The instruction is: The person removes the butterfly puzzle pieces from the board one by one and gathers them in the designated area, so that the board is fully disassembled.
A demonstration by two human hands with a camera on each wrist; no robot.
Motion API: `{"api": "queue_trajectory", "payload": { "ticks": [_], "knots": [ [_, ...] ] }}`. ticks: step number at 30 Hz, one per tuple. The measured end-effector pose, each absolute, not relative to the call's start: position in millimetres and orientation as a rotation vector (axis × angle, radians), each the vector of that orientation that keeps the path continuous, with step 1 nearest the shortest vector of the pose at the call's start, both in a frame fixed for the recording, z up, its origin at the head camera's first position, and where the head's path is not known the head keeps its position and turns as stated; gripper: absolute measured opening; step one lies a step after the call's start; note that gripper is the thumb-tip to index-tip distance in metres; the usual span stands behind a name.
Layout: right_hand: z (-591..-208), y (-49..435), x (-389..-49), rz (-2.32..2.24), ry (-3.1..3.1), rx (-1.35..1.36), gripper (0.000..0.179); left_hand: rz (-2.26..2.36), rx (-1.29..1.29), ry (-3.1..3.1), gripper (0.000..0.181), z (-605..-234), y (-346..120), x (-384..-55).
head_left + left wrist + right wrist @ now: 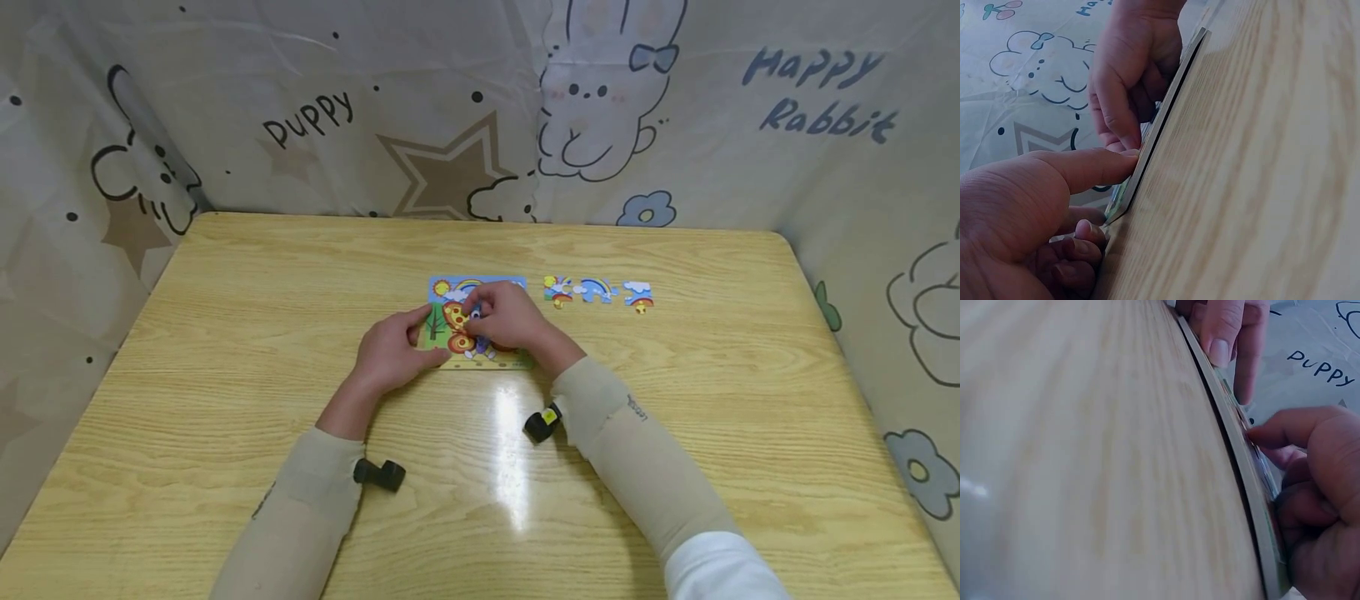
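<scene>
A jigsaw puzzle board [491, 364] with a butterfly, sun and rainbow picture lies flat on the table. My left hand [390, 354] rests at its left side, the straight thumb [1100, 169] pressing near the front edge and the index finger along the left edge. In the left wrist view the other left fingers are curled beside the board. Over the butterfly, my right hand [506, 315] brings thumb and index finger together on a puzzle piece [476, 315], mostly hidden by the fingers. Seen from the right wrist, a right fingertip [1257, 434] touches the board's surface.
Right of the board lie three loose puzzle pieces in a row: a left one [557, 289], a rainbow one [597, 290] and a cloud one [638, 293]. The wooden table [247, 350] meets a printed curtain [315, 183] at its back edge.
</scene>
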State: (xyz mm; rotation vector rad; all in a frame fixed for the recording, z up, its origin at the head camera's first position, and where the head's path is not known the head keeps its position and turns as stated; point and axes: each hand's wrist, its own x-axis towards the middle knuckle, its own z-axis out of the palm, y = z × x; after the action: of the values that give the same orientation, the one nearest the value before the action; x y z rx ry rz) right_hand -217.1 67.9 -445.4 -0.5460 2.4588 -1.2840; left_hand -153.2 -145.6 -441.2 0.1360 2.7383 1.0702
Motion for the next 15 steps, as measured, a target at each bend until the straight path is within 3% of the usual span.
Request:
{"api": "queue_trajectory", "payload": {
  "ticks": [15],
  "knots": [
    [-441.5,64.0,-218.1,-1.176,2.495,-0.487,0.007,1.095,0.133,2.734,0.081,-441.3,-145.8,-152.9]
  ]
}}
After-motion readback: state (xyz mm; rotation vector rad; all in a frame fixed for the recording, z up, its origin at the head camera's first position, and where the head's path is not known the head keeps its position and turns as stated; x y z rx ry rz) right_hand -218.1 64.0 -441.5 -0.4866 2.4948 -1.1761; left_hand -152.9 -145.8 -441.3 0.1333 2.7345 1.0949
